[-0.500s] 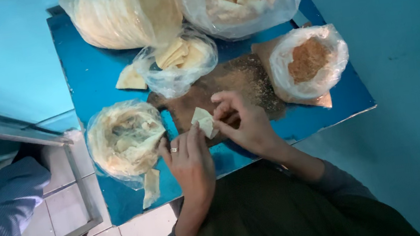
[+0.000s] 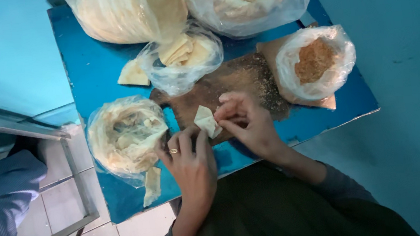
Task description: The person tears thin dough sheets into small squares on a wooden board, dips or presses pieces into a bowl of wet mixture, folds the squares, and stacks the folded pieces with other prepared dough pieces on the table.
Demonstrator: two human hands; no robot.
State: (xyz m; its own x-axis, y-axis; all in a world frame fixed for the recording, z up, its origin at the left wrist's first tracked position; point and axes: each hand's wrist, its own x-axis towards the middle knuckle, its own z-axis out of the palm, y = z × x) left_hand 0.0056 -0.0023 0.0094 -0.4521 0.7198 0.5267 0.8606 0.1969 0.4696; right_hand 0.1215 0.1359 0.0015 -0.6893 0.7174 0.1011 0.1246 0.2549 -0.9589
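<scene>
Held piece: a small folded piece of pale dough [image 2: 205, 120] is pinched over the dark wooden board [image 2: 237, 80] on the blue surface [image 2: 92, 68].
Left hand [image 2: 190, 163]: fingers closed on the lower edge of the dough; a ring is worn.
Right hand [image 2: 248, 121]: fingers clenched on the right corner of the dough.
Nearby: a clear bag of brown crumbly filling [image 2: 315, 62], a bag of cut dough sheets [image 2: 184, 57], an open bag of dough scraps [image 2: 124, 134].
Fold: edges are best pressed evenly, corners aligned, without tearing the thin sheet.
</scene>
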